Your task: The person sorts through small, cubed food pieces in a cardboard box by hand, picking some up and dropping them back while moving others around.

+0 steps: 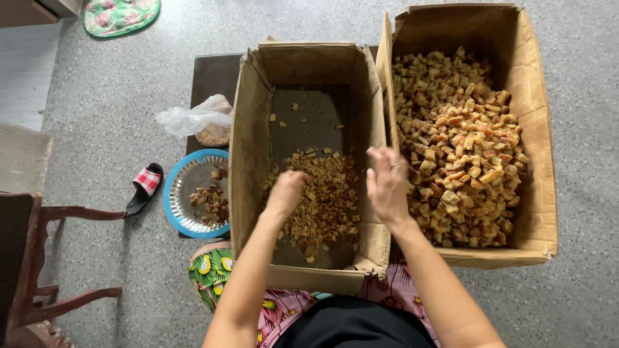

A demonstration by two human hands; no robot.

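Note:
Two open cardboard boxes stand side by side on the floor. The left box (251, 129) has a thin layer of small brown pieces (325, 200) in its near half. The right box (538, 148) is heaped with lighter brown chunks (461, 148). My left hand (285, 191) is curled low inside the left box, over its pieces; whether it holds any is hidden. My right hand (387, 183), with a ring on one finger, hovers with fingers spread over the wall between the two boxes and holds nothing.
A blue-rimmed metal sieve (177, 190) with some dark pieces lies left of the boxes, a clear plastic bag (200, 119) behind it. A red checked slipper (145, 187), a wooden chair (39, 258) and a round mat (119, 14) are further left.

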